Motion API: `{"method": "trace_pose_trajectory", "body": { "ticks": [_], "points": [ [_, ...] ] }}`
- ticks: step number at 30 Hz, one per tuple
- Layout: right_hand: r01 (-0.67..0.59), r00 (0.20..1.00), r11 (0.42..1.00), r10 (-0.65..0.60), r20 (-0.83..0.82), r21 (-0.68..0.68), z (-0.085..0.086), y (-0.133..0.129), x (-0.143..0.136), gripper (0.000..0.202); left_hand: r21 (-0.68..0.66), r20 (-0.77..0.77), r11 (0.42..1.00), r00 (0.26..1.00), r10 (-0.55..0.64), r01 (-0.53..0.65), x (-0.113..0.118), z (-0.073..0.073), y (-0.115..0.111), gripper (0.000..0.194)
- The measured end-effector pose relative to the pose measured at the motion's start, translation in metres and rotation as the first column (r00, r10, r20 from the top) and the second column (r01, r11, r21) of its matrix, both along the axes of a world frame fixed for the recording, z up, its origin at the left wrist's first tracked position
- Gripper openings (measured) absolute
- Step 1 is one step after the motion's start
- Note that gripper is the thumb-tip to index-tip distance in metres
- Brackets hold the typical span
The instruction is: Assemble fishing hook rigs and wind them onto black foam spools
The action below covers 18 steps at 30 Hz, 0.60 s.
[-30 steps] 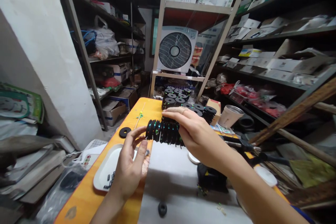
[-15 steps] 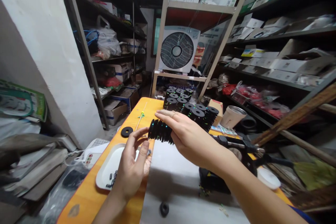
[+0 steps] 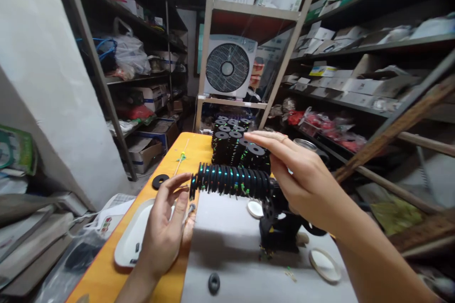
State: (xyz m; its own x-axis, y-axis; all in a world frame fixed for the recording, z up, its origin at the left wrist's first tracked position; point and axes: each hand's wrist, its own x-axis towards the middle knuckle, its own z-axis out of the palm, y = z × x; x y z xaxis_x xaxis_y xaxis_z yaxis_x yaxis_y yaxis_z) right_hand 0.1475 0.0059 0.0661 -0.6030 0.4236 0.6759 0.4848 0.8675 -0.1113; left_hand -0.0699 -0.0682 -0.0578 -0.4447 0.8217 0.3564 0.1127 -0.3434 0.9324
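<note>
A row of black ribbed discs (image 3: 231, 180), with shiny blue-green wire showing in the grooves, lies level along a shaft on a black winding machine (image 3: 280, 234). My left hand (image 3: 164, 227) is at the row's left end. Its fingers are curved with the thumb apart, and the fingertips are at or touching the end disc. My right hand (image 3: 307, 177) is raised at the row's right end, its fingers stretched out and holding nothing. It partly hides the machine. Beneath my left hand, a white tray (image 3: 122, 251) holds small black pieces.
Stacked black spools (image 3: 227, 144) stand at the back of the yellow table (image 3: 170, 170). A flat black ring (image 3: 160, 181) lies to the left, and a small black ring (image 3: 213, 284) on the white sheet (image 3: 227, 246). A round lid (image 3: 325, 265) lies right. Shelves and a fan (image 3: 228, 67) stand behind.
My right hand has moved right along the discs to their far end, uncovering the row. My left hand stays at the left end. The view has shifted slightly right.
</note>
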Motion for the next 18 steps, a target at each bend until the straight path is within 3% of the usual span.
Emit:
{"method": "trace_pose_trajectory", "body": {
  "ticks": [5, 9, 13, 18],
  "points": [
    [0.099, 0.995, 0.992, -0.099, 0.0, -0.077, -0.007, -0.005, 0.038, 0.045, 0.006, 0.052, 1.0, 0.999, -0.015, 0.015, -0.009, -0.005, 0.007, 0.031],
    [0.155, 0.987, 0.982, -0.159, -0.036, -0.111, -0.017, -0.009, 0.06, 0.041, -0.155, -0.278, 0.984, 0.96, 0.04, -0.085, -0.049, -0.016, 0.008, 0.04],
    [0.143, 0.988, 0.983, -0.148, -0.034, -0.117, -0.025, -0.011, 0.066, 0.039, -0.366, -0.507, 0.931, 0.841, -0.192, -0.008, -0.067, -0.023, 0.007, 0.046],
    [0.113, 0.993, 0.986, -0.111, 0.029, -0.125, -0.029, -0.018, 0.059, 0.04, -0.476, -0.624, 0.876, 0.674, -0.396, 0.074, -0.04, -0.031, 0.032, 0.063]
  ]
}}
